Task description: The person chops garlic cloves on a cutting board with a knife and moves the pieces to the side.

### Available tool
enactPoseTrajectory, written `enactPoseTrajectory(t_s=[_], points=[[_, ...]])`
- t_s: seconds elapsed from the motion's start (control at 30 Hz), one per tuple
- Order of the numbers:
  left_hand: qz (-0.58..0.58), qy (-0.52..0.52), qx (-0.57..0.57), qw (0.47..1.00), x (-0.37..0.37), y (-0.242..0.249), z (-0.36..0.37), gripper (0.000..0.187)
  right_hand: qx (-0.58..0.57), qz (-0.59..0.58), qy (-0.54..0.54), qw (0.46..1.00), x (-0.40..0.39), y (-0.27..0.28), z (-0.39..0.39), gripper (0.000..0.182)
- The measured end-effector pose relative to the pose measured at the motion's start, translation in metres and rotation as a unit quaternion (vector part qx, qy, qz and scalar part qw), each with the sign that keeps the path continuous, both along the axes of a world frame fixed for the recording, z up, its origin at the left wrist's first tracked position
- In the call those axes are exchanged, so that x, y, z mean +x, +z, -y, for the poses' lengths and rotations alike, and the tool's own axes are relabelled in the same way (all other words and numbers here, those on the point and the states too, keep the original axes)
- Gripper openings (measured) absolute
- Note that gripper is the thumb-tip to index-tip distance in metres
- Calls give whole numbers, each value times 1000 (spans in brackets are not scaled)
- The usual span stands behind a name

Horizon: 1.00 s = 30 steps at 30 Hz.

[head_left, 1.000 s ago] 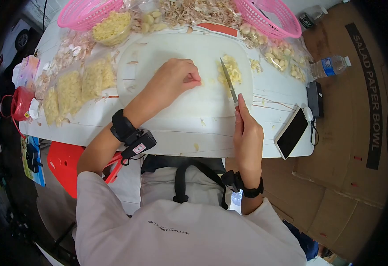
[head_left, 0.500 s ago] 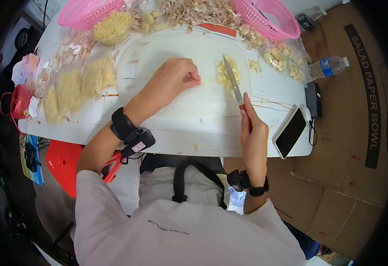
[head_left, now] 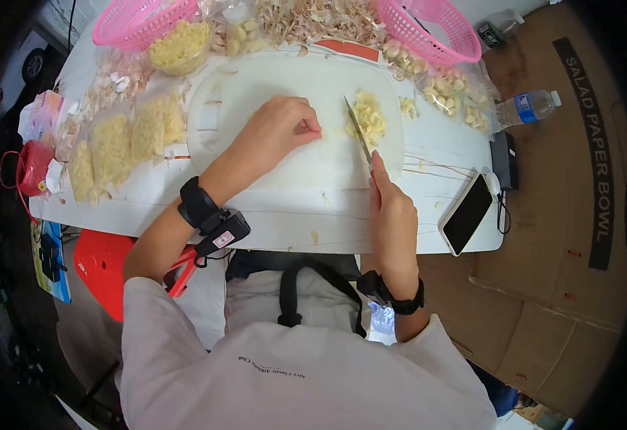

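Observation:
My right hand (head_left: 393,222) grips a knife (head_left: 357,126), its blade slanting up and left along the near side of a pile of chopped garlic (head_left: 372,120). Under it lies a white cutting board (head_left: 292,79). My left hand (head_left: 285,123) rests on the board left of the knife, fingers curled and pressed together; whatever they may pinch is hidden. Small pale bits lie close to its fingertips.
Bags of garlic cloves (head_left: 445,93) and a pink basket (head_left: 435,32) stand back right, beside garlic skins (head_left: 320,20). Filled bags (head_left: 113,140) and a bowl of chopped garlic (head_left: 179,47) are left. A phone (head_left: 466,215) and a bottle (head_left: 528,107) lie right.
My right hand has moved left with the knife, and the blade now lies along the left side of the chopped garlic instead of over it. My left hand has hardly moved.

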<state>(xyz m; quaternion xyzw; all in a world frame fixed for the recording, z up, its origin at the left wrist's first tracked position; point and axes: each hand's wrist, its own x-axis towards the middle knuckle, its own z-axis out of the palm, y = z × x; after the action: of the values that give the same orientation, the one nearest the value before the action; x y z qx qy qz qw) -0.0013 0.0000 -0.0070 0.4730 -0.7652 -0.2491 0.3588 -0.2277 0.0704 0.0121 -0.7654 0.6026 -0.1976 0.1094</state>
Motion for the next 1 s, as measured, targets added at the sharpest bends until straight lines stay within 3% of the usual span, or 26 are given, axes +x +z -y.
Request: enactPoseTrajectory(t_s=[0.1,0.17,0.37,1.0], points=[[-13,1,16,1000,0,1,-1,9,4,27,-1,1000,-2,2,1,40],[-17,0,10,1000,0,0,-1,9,32,131,-4,991,-9,7,5,40],[-26,-15,13,999,1,0,1,9,49,181,-26,982,2,20,-16,40],[2,12,2,1000,-2,-1,-2,8,13,121,50,991,12,8,-39,49]])
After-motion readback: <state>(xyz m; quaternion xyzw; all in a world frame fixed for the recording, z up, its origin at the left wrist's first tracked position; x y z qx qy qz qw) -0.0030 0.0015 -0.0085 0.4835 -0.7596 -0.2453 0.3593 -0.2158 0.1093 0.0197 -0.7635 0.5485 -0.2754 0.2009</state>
